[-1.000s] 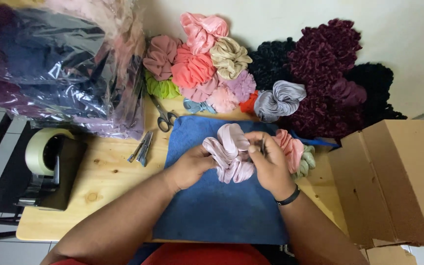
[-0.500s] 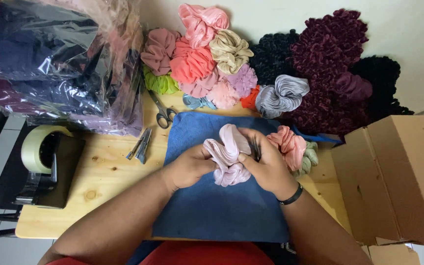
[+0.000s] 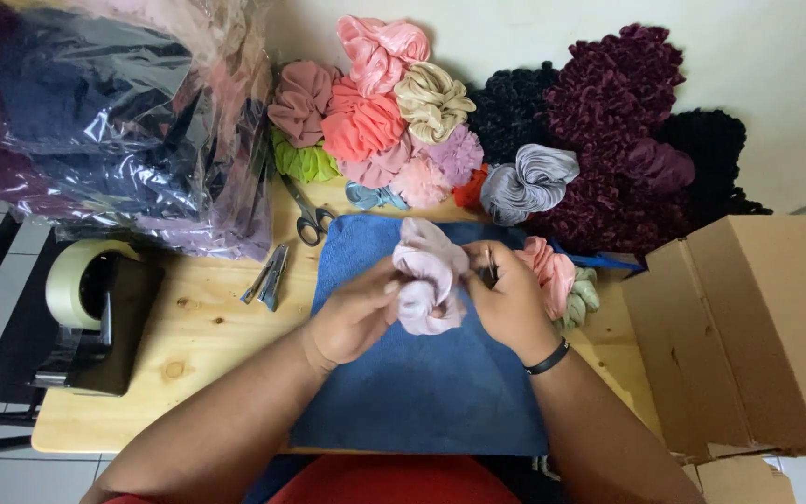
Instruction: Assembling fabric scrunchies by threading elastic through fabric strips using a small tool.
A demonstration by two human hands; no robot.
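Setting: pale wooden table (image 3: 207,373) stood against a light wall, with grey floor tiles showing at the left edge.
Nearest surface: a blue cloth (image 3: 422,383) lay spread on the table right in front of the person, under both hands.
Left hand: the left hand (image 3: 352,317) was curled, its fingers pinching the left side of a pale pink scrunchie (image 3: 426,275).
Right hand: the right hand (image 3: 510,303) was closed, pinching a small dark tool (image 3: 490,266) against the scrunchie's right edge; a black band sat on that wrist.
Scrunchie: it was held between the two hands, just above the blue cloth, at the middle of the table.
Just beside the right hand: a coral pink scrunchie (image 3: 552,271) and a pale green one (image 3: 582,297) lay at the cloth's right edge.
Left of the cloth: metal clips (image 3: 268,278) and scissors (image 3: 308,217) lay on the bare wood.
Far left: a tape dispenser (image 3: 95,313) sat at the table's edge.
Right: an open cardboard box (image 3: 748,336) stood well apart from the hands.
Back row: a heap of coloured scrunchies (image 3: 375,121) lay by the wall, with dark maroon and black ones (image 3: 618,112) beside it.
Back left: a clear plastic bag (image 3: 95,121) of dark fabric pieces.
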